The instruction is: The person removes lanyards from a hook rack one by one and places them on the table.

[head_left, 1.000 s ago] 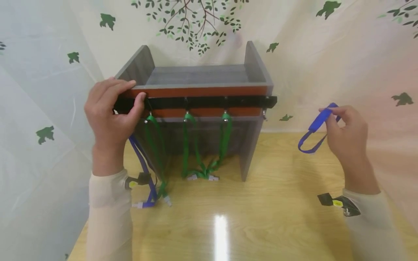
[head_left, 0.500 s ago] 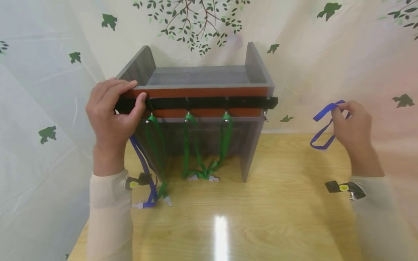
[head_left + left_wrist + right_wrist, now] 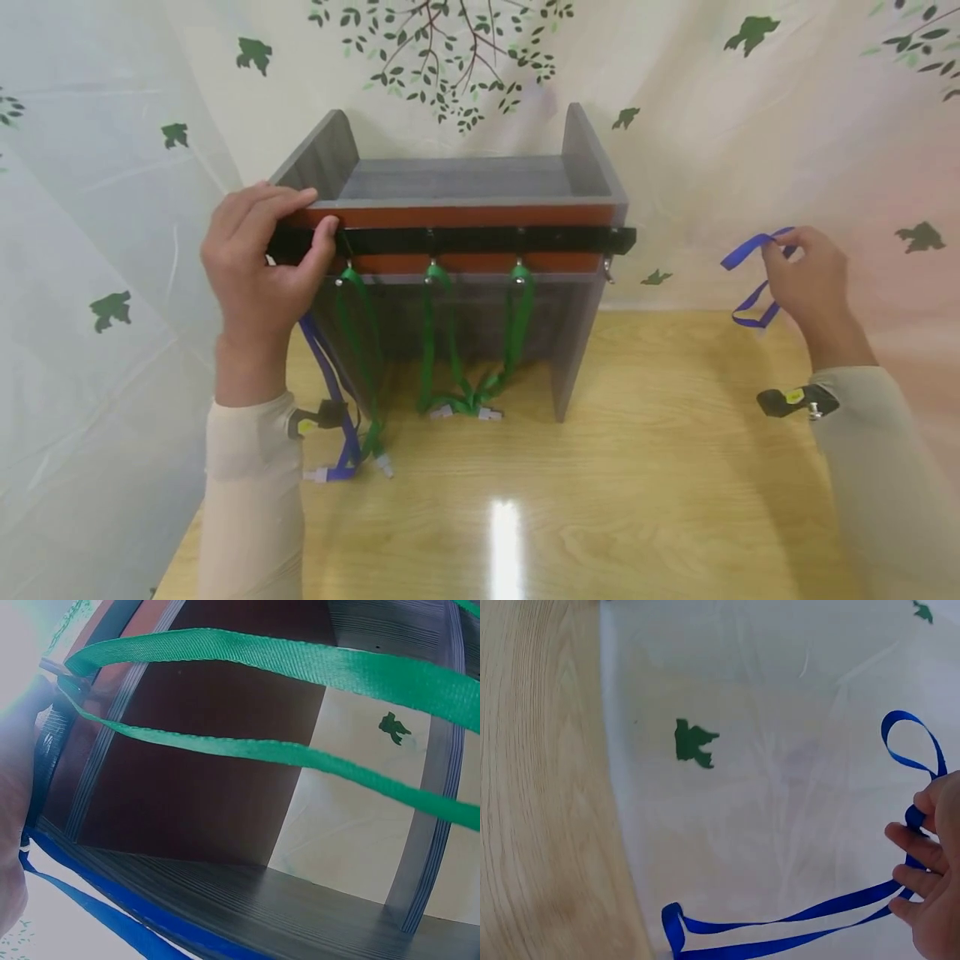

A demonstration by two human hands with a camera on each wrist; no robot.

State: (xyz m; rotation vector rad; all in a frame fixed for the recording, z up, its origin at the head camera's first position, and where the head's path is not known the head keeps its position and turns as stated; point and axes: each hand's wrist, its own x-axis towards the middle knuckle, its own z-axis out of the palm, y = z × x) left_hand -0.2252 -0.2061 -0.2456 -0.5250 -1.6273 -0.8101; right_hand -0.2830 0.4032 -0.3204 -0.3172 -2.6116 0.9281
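Observation:
My left hand grips the left end of a grey wooden shelf, fingers over its top front edge and thumb against the black bar with hooks. Green lanyards hang from several hooks, and a blue lanyard hangs below the left hand. The rightmost hook carries nothing. Off to the right, my right hand pinches another blue lanyard between thumb and fingers, away from the shelf. In the right wrist view, its small loop stands above the fingers and its long strap trails left.
The shelf stands on a light wooden table against a pale cloth backdrop with green leaf prints. White clips of the hanging lanyards lie on the table. Cloth also covers the left side.
My right hand moves right and slightly up, then barely shifts, still pinching the blue lanyard, whose loop swings and opens out. The left hand keeps its place on the shelf.

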